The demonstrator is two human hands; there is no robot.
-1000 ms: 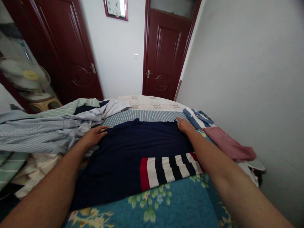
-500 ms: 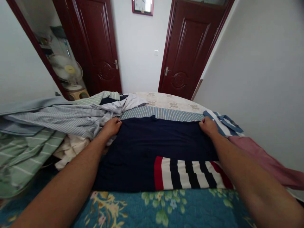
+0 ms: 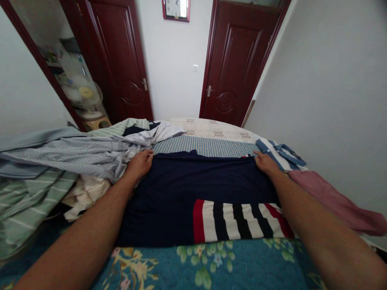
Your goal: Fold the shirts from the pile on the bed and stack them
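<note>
A navy shirt (image 3: pixel 181 189) lies spread across the bed in front of me, its far edge nearly straight. Its near right part carries a panel of red, cream and black stripes (image 3: pixel 238 221). My left hand (image 3: pixel 140 164) pinches the shirt's far left corner. At the far right corner my right hand (image 3: pixel 265 162) has its fingers closed on the cloth, the grip looking a little looser than before. A small bit of red and white shows at the far edge beside the right fingers. Both forearms cover parts of the shirt's sides.
Rumpled clothes (image 3: pixel 78 151) pile up on the left, with a green striped garment (image 3: pixel 33 209) nearer me. On the right lie a folded blue-and-white shirt (image 3: pixel 279 155) and a pink garment (image 3: pixel 329 197). Floral bedding (image 3: pixel 169 266) spreads in front; doors (image 3: pixel 238 60) stand beyond.
The fingers of both hands have loosened slightly at the corners, and the far edge has settled a little lower. The view has shifted slightly to the right.
</note>
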